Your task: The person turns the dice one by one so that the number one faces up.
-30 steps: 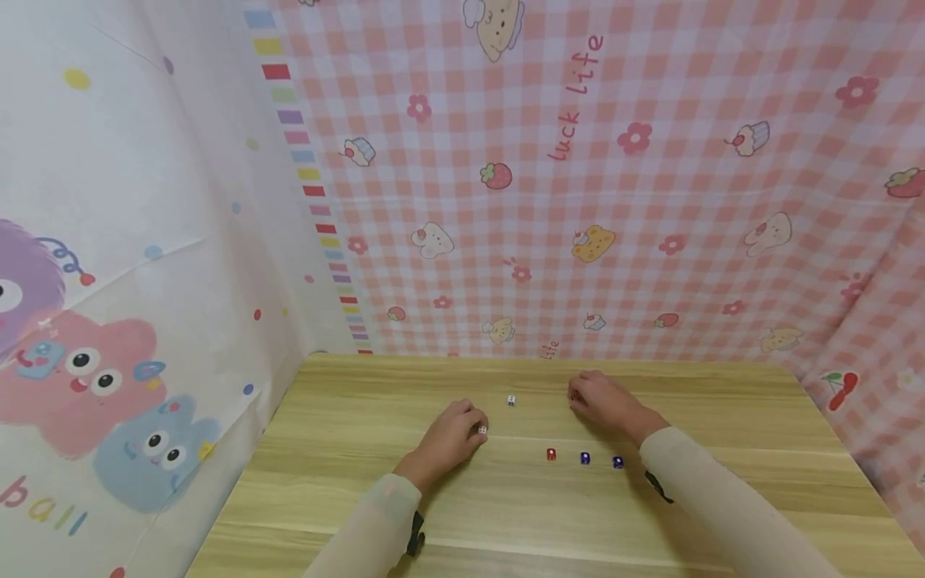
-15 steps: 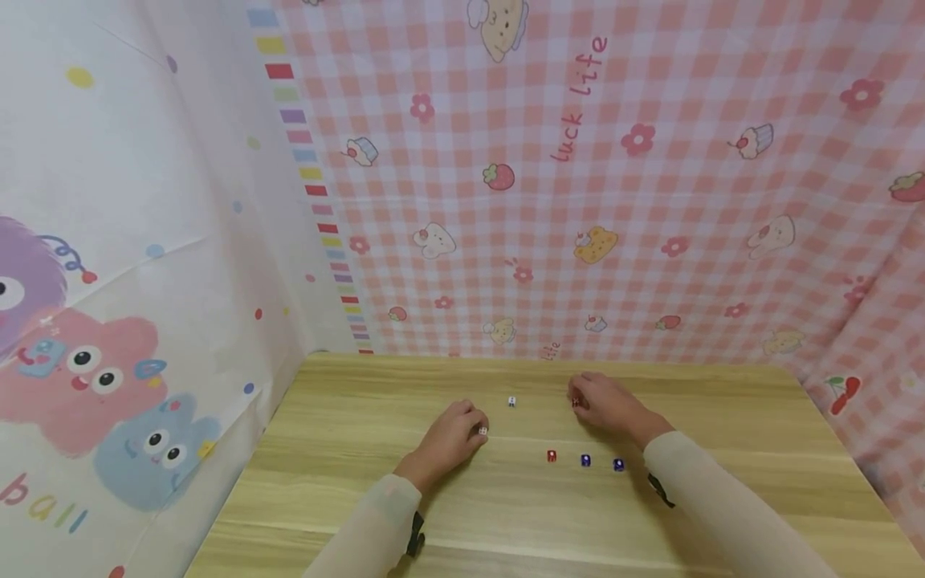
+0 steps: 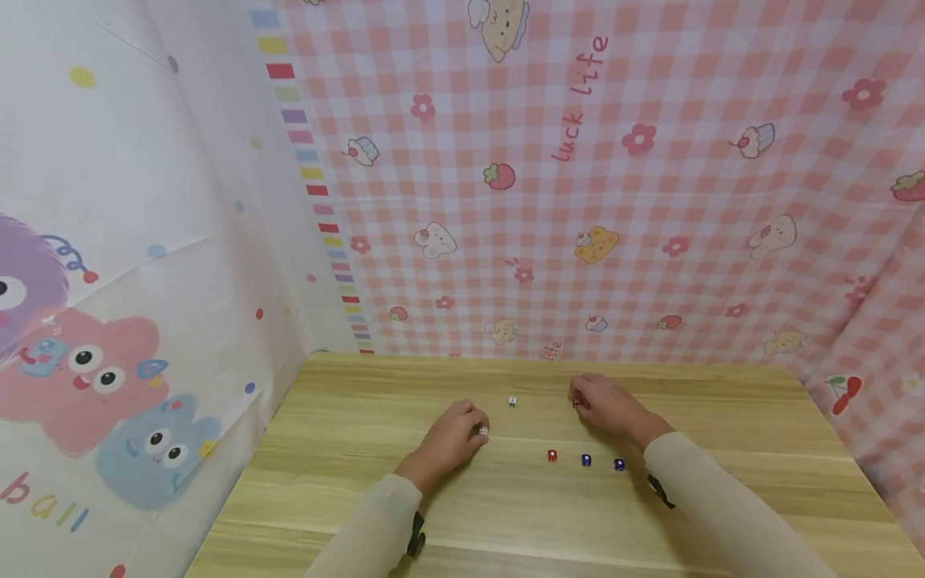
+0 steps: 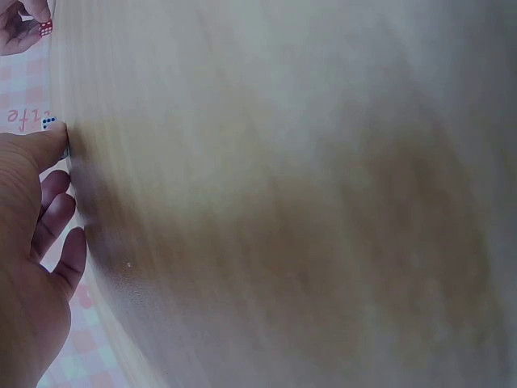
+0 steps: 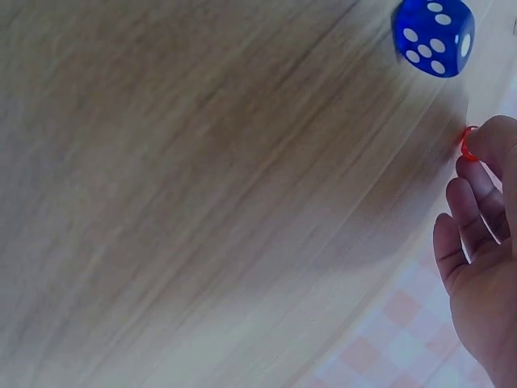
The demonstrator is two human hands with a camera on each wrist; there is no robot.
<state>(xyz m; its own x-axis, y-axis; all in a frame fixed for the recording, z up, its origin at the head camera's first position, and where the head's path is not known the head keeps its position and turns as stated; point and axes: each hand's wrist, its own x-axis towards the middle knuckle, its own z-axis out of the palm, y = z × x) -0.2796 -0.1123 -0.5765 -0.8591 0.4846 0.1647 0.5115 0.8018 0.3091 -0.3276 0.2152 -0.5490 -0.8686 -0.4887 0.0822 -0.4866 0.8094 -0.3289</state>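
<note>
My left hand (image 3: pixel 450 437) pinches a white die (image 3: pixel 483 431) between thumb and finger, low over the wooden table. Further back, my right hand (image 3: pixel 607 400) pinches a red die (image 3: pixel 576 402), mostly covered by its fingers. Between the hands stands another white die (image 3: pixel 512 401). Nearer the front, a second red die (image 3: pixel 552 455) and two blue dice, one (image 3: pixel 586 460) in the middle and one (image 3: pixel 619 465) at the right, form a row. The right wrist view shows a blue die (image 5: pixel 434 36) close up and the held red die (image 5: pixel 469 143) at the fingertips.
The light wooden table (image 3: pixel 347 514) ends at a pink checked cloth (image 3: pixel 535 201) hanging behind it. A white printed cloth (image 3: pixel 202 321) hangs along the left side. Dark straps circle both wrists.
Slightly more of the red die shows at my right fingertips than a second ago. My left hand and the dice on the table stay in place.
</note>
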